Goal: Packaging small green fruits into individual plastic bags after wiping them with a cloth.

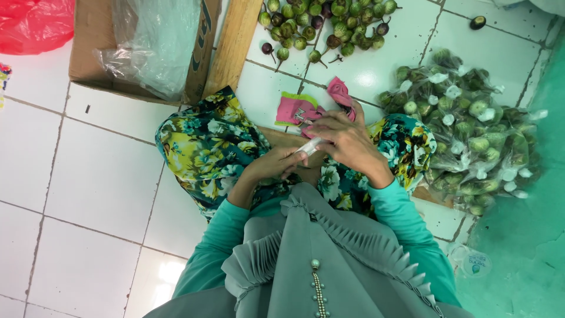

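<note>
a small pale roll [311, 145] is held between both hands above the lap. the left hand [275, 164] is curled narrow, its fingertips pinching the near end of the roll. the right hand [348, 141] is closed over the far end, fingers bent down around it. just beyond the hands, pink socks [306, 106] are seen on the feet, resting partly on a wooden board [234, 44] and white floor tiles [88, 176]. a floral skirt [206, 147] is spread over both knees. far from the hands, loose small green and purple eggplants [321, 23] are heaped on the tiles. to the right, a pile of clear bags filled with eggplants [471, 135] is stacked. at far left, a cardboard box [94, 41] lined with clear plastic is placed, with a red bag [32, 23] beside it.
</note>
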